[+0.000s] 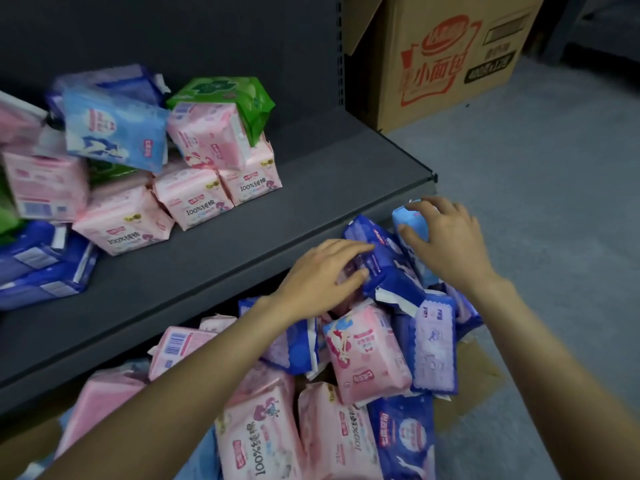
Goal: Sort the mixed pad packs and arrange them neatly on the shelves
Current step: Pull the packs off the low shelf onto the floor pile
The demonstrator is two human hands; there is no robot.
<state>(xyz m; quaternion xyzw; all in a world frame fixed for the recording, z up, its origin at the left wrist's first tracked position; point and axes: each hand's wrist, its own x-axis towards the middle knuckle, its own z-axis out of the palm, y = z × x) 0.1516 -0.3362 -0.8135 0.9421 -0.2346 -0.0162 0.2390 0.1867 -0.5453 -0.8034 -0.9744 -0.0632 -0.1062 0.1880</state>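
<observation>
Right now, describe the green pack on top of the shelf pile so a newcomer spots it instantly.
On the dark shelf, find the stacked pile of packs at left. At its top right sits the green pack, resting on a pink pack. It is the only fully visible bright green one there.

A dark grey metal shelf (311, 202) runs from nine o'clock toward three o'clock, its front edge slanting down to the lower left. Behind it stands a matching dark back panel (190, 36), with a slotted upright post (340, 50) at twelve o'clock. At one o'clock a brown cardboard box (446, 60) with red printing sits on the floor, flap open. The floor (554, 209) is pale grey at three o'clock. Light is dim and even.
</observation>
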